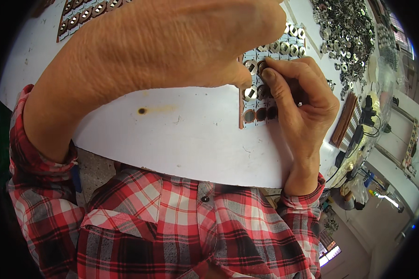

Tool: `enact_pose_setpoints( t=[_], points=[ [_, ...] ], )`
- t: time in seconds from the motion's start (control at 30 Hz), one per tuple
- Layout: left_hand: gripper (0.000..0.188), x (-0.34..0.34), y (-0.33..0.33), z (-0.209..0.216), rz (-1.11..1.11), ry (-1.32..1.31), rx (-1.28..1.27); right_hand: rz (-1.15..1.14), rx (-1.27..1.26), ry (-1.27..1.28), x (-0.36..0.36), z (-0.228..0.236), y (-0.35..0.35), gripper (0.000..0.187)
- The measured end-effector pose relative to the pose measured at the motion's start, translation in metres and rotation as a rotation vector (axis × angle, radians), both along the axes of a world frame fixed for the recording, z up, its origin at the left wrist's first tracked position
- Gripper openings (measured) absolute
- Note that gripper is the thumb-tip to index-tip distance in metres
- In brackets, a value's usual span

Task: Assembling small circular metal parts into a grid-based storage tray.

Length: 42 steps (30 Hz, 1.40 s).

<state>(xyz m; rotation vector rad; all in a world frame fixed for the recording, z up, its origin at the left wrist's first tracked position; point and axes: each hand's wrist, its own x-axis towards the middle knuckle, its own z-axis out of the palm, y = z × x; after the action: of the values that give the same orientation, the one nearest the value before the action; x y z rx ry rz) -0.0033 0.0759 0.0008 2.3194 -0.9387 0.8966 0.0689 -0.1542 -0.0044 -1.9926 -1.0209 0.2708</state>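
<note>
My left hand (172, 44) fills the upper middle of the view, raised close to the camera, its fingertip touching down on a small panel of round parts (258, 93) on the white table (181, 135). The panel holds shiny metal rings in its upper rows and dark round pieces in its lower rows. My right hand (302, 104) rests on the panel's right side, thumb and forefinger pinched on a small dark round piece (262, 67) over one socket. Most of the panel is hidden under both hands.
A heap of loose metal rings (349, 28) lies at the table's far right. Another brown panel of sockets (86, 14) sits at the top left. A stack of brown strips (345, 120) and black cables (370, 123) lie near the right edge. A dark scorch mark (142, 111) marks the tabletop.
</note>
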Motion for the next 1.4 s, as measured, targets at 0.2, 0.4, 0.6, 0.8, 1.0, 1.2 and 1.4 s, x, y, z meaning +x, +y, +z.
enact_pose_setpoints(
  t=[0.2, 0.4, 0.6, 0.8, 1.0, 1.2, 1.4],
  points=[
    [0.032, 0.006, 0.003, -0.015, -0.005, -0.053, -0.009, 0.040, -0.087, -0.023, 0.002, 0.001, -0.004, 0.019],
    [0.011, 0.003, 0.000, 0.014, -0.024, 0.593, -0.395, -0.145, 0.230, 0.296, 0.002, 0.020, -0.011, 0.025],
    [0.018, 0.025, -0.026, -0.003, -0.302, 0.209, -0.553, -0.071, 0.285, 0.556, 0.009, 0.017, -0.021, 0.026],
    [0.030, -0.008, -0.029, -0.005, 0.021, 0.523, -0.641, 0.019, 0.298, 0.627, 0.006, 0.019, -0.017, 0.028],
    [0.030, 0.004, -0.031, 0.006, -0.070, 0.117, -0.259, 0.002, 0.441, 1.218, 0.013, 0.017, -0.021, 0.018],
    [0.030, -0.004, -0.042, 0.007, -0.086, 0.709, -0.885, 0.018, 0.458, 0.910, 0.010, 0.016, -0.020, 0.018],
    [0.033, -0.009, -0.045, 0.006, -0.032, 1.116, -1.216, 0.081, 0.363, 0.486, 0.008, 0.014, -0.021, 0.021]
  ],
)
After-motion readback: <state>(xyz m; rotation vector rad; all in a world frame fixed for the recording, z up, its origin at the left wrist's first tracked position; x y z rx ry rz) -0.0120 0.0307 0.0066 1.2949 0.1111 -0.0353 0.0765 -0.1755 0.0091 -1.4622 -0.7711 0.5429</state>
